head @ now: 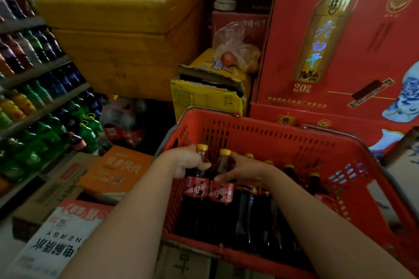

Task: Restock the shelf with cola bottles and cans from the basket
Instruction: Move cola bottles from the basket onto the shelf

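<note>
My left hand (189,161) is wrapped around the neck of one cola bottle (196,188) and my right hand (243,171) grips the neck of the cola bottle beside it (223,190), both standing at the left end of the red basket (283,140). They are dark, with yellow caps and red labels. More bottles (292,172) stand to the right; the drinks shelf (43,106) is far left.

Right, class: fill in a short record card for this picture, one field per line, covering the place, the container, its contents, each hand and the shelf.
place: shop aisle crowded with cartons
container: red basket, plastic, slotted walls
contents: upright cola bottles with yellow caps; no cans visible
left hand: gripping the neck of the leftmost bottle
right hand: gripping the bottle beside it
shelf: to the left, stocked with drinks
</note>
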